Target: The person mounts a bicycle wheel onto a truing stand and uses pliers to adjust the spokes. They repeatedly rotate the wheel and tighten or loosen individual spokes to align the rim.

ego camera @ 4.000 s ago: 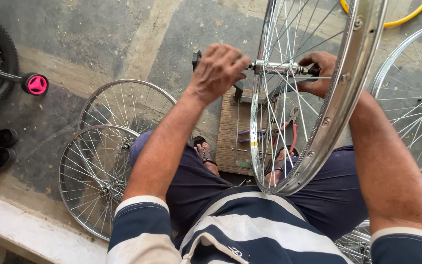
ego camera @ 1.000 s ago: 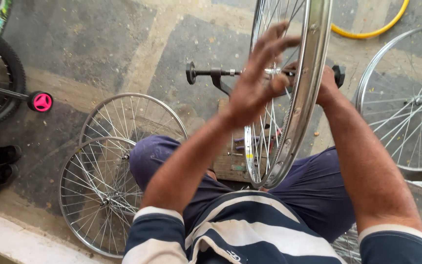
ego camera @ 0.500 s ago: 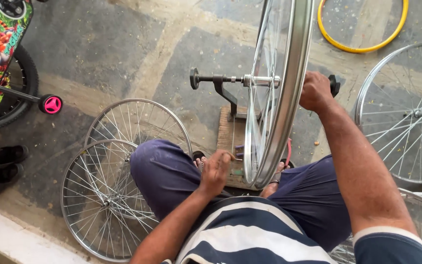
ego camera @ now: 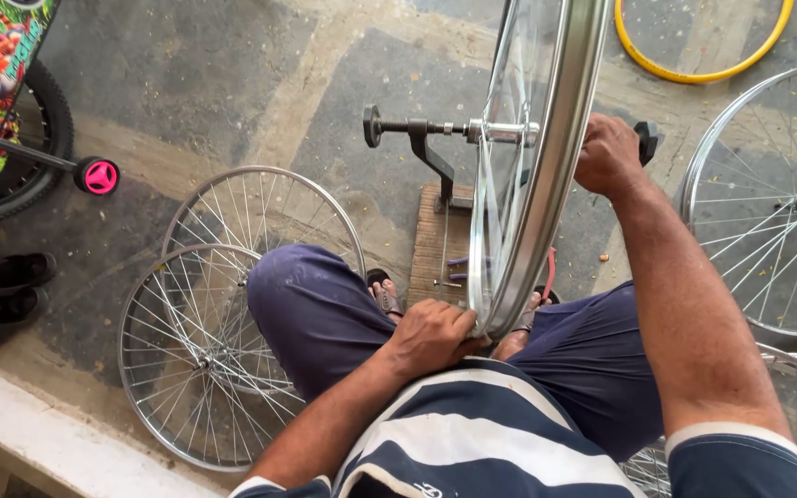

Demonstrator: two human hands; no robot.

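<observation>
A person sits on the floor [ego camera: 186, 83] with a silver spoked wheel [ego camera: 532, 175] standing upright between the knees, its axle carried in a black truing stand [ego camera: 422, 138] that rises from a small wooden base [ego camera: 435, 244] on the floor ahead of the feet. The left hand [ego camera: 431, 337] rests at the lowest part of the rim, just above the lap; its fingers are curled against the rim edge, touching it in a light grasp. The right hand [ego camera: 609, 152] is raised on the far side of the wheel at axle height, clenched around the black knob [ego camera: 648, 138] at the right end of the stand; the fingertips are hidden behind the knuckles. Both forearms are bare below striped short sleeves. To the person's left, two bare spoked rims [ego camera: 223, 323] lie flat on the floor, overlapping each other, the nearer one partly under the left thigh. To the person's right, another spoked wheel [ego camera: 777, 203] lies flat near the right edge of the view, and a yellow hoop [ego camera: 694, 69] lies beyond it toward the top right corner. At the top left corner stands part of a small bicycle [ego camera: 2, 101] with a black tyre and a pink training wheel [ego camera: 99, 175]. A pair of dark sandals [ego camera: 6, 295] lies near the left edge, beside a pale concrete kerb [ego camera: 57, 433]
</observation>
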